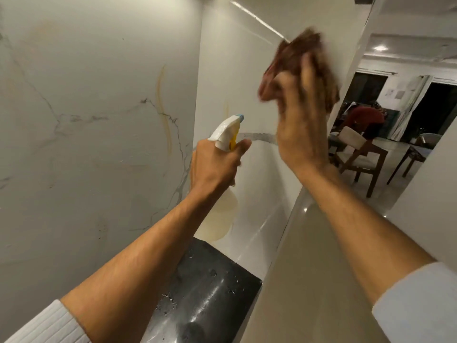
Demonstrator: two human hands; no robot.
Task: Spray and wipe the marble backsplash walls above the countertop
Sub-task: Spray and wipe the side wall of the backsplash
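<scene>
My left hand (214,164) grips a spray bottle (220,216) by its neck; the white trigger head with a yellow lever and blue nozzle (228,128) points at the corner of the marble backsplash wall (99,107). The bottle holds pale liquid. My right hand (300,125) presses a brown cloth (298,59) flat against the right marble wall panel (237,70), high up; hand and cloth are blurred. Grey and gold veins run across both wall faces.
A black glossy countertop (210,288) with water drops lies below my arms. A beige panel edge (309,268) stands to the right. Beyond it a dining room shows wooden chairs (358,154) and a table.
</scene>
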